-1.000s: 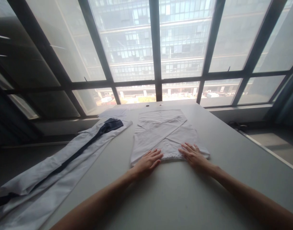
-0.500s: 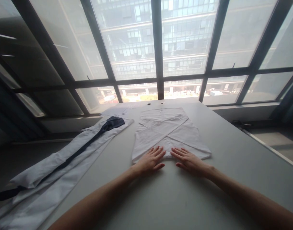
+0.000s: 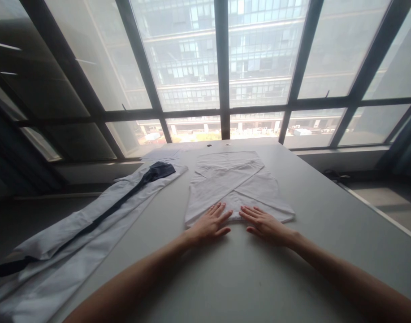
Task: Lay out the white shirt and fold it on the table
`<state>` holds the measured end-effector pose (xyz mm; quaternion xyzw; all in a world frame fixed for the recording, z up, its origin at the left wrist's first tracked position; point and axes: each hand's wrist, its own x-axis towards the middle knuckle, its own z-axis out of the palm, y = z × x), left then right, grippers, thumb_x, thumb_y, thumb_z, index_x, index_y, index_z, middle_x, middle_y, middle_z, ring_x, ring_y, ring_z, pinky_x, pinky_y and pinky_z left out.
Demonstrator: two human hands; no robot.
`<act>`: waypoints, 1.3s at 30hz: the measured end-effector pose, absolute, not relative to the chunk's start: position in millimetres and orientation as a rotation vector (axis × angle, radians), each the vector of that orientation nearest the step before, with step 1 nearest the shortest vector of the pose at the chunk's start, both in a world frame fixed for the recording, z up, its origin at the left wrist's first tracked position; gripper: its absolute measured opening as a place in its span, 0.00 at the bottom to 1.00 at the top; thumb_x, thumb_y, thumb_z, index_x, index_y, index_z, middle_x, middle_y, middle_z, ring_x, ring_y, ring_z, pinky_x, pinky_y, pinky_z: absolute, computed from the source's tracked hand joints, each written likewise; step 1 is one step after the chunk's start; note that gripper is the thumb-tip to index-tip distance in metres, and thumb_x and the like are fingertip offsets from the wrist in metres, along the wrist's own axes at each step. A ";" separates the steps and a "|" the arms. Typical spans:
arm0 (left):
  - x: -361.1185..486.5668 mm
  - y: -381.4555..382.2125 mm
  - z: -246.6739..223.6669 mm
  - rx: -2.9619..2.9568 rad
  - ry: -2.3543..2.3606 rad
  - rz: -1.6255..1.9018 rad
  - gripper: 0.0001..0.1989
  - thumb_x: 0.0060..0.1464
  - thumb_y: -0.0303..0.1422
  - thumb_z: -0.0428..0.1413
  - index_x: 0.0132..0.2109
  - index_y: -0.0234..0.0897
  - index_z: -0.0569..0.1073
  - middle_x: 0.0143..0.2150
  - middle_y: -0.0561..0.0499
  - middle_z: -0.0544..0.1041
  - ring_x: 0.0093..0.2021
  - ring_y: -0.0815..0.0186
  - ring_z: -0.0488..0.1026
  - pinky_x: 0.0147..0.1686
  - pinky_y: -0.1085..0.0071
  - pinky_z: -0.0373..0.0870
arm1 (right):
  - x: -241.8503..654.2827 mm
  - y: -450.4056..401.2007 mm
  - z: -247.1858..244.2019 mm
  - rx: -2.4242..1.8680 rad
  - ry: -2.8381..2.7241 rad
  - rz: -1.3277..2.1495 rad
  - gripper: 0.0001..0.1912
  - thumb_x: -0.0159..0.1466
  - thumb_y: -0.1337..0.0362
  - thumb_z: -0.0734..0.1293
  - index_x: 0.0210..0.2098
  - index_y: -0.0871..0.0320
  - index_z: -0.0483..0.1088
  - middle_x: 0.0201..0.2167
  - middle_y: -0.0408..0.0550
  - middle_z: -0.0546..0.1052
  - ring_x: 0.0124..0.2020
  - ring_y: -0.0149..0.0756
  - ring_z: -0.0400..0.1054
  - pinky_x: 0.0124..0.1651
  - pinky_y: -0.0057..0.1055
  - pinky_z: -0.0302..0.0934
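Observation:
A white shirt (image 3: 225, 177) lies flat on the table, its sleeves folded slantwise across the body so that they cross. On its near edge, left of the middle, rests my left hand (image 3: 210, 224), palm down with the fingers spread. My right hand (image 3: 264, 225) lies flat on the same edge just right of the middle, its fingers stretched out and the thumb apart. A small gap separates the two hands. Neither hand grips the cloth, and the fabric beneath the palms is hidden.
The pale table (image 3: 239, 278) reaches toward a large framed window (image 3: 255, 58). Along its left side lie white garments (image 3: 101, 237) with a dark navy strip (image 3: 124, 202) on top. White paper sheets (image 3: 161, 154) sit at the far left corner, near two round holes in the tabletop.
Almost nothing differs. Both hands stay on the shirt's near edge, and the view has shifted very slightly.

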<state>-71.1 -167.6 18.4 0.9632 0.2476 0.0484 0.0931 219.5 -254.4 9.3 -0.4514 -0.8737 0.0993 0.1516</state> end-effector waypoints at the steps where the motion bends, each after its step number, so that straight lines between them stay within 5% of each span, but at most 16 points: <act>1: -71.0 -168.2 18.7 2.856 0.724 0.150 0.36 0.69 0.54 0.47 0.75 0.42 0.57 0.78 0.40 0.48 0.77 0.46 0.42 0.72 0.47 0.47 | 219.8 -254.3 9.2 -1.297 -2.514 0.284 0.33 0.75 0.51 0.58 0.75 0.54 0.51 0.75 0.55 0.53 0.76 0.46 0.44 0.75 0.50 0.43; 4: -70.7 -168.1 23.2 2.856 0.667 0.240 0.33 0.69 0.52 0.47 0.74 0.44 0.59 0.77 0.43 0.51 0.77 0.50 0.45 0.73 0.48 0.47 | 220.8 -253.7 8.2 -1.292 -2.522 0.283 0.33 0.75 0.51 0.57 0.75 0.53 0.50 0.75 0.54 0.52 0.76 0.45 0.44 0.75 0.49 0.43; 9: -81.5 -143.5 34.3 2.694 0.892 0.698 0.24 0.72 0.43 0.45 0.66 0.41 0.70 0.67 0.44 0.71 0.69 0.57 0.65 0.70 0.54 0.60 | 221.9 -252.4 5.4 -1.296 -2.528 0.280 0.33 0.75 0.50 0.57 0.75 0.53 0.51 0.75 0.54 0.52 0.76 0.45 0.44 0.75 0.49 0.43; 17: -119.7 -90.3 1.7 2.793 1.065 0.400 0.26 0.70 0.43 0.47 0.68 0.39 0.68 0.72 0.39 0.63 0.73 0.47 0.57 0.69 0.40 0.54 | 220.6 -253.3 8.1 -1.300 -2.535 0.267 0.32 0.75 0.50 0.57 0.75 0.55 0.53 0.75 0.56 0.52 0.76 0.45 0.45 0.75 0.49 0.44; 23: -107.3 -111.4 16.6 2.852 0.986 0.524 0.23 0.70 0.40 0.47 0.67 0.40 0.69 0.70 0.41 0.67 0.72 0.51 0.60 0.70 0.43 0.54 | 222.5 -251.3 3.4 -1.269 -2.390 0.241 0.31 0.75 0.52 0.56 0.75 0.52 0.53 0.73 0.54 0.58 0.74 0.46 0.51 0.74 0.51 0.47; 28: -85.6 -151.0 36.5 2.862 0.610 0.488 0.25 0.72 0.39 0.46 0.72 0.41 0.63 0.73 0.45 0.63 0.74 0.57 0.56 0.72 0.54 0.54 | 238.6 -242.9 8.1 -1.314 -1.611 0.053 0.26 0.75 0.56 0.53 0.68 0.55 0.63 0.56 0.59 0.76 0.56 0.49 0.72 0.58 0.49 0.68; 34: -79.2 -161.3 38.6 2.805 0.302 0.180 0.27 0.73 0.44 0.45 0.75 0.51 0.56 0.77 0.53 0.53 0.76 0.55 0.47 0.74 0.54 0.45 | 255.9 -245.6 15.3 -1.320 -1.881 0.138 0.18 0.70 0.53 0.63 0.55 0.53 0.73 0.42 0.54 0.76 0.45 0.48 0.71 0.52 0.47 0.68; 39: -82.5 -162.2 44.8 2.661 0.408 0.316 0.27 0.75 0.40 0.37 0.74 0.36 0.59 0.75 0.46 0.59 0.75 0.61 0.52 0.73 0.67 0.49 | 275.2 -243.2 12.3 -1.333 -2.006 0.423 0.21 0.68 0.50 0.67 0.54 0.56 0.73 0.32 0.48 0.72 0.33 0.40 0.68 0.40 0.37 0.68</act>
